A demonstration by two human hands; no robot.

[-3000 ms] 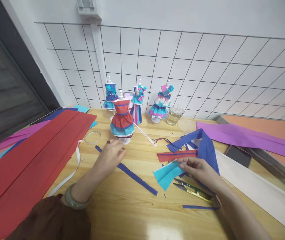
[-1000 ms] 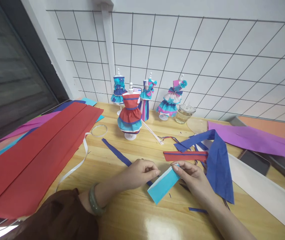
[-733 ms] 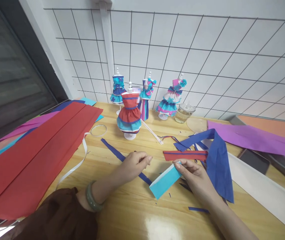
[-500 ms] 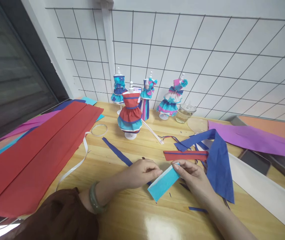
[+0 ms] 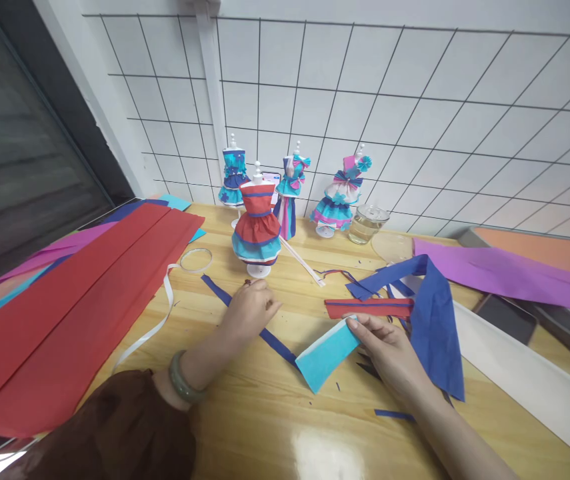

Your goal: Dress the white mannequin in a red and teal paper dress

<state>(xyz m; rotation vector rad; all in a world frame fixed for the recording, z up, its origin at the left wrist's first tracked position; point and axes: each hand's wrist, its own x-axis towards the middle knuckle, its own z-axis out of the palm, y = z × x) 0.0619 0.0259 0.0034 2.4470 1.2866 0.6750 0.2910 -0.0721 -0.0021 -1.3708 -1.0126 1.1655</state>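
My right hand (image 5: 387,343) pinches the top corner of a small turquoise crepe paper strip (image 5: 329,357) with a white upper edge, held tilted over the table. My left hand (image 5: 249,308) is closed, its fingers curled over a narrow blue paper strip (image 5: 277,345) on the wood. A tiny dark spot shows at its fingertips; what they hold, if anything, is hidden. Just beyond stands a mini dress form in a red and turquoise paper dress (image 5: 259,223). Beside my right hand lie a red strip with a blue line (image 5: 367,308) and a wide blue paper piece (image 5: 437,327).
Large red paper sheets (image 5: 79,313) cover the left side, near a white ribbon (image 5: 169,293) and a tape ring (image 5: 196,260). Behind stand several dressed forms and a glass of liquid (image 5: 367,225). Purple paper (image 5: 509,273), a dark phone (image 5: 507,319) and a white strip (image 5: 529,393) lie right.
My left hand has moved away from the turquoise strip, forward and left toward the red dress form. My right hand still holds the strip in nearly the same place.
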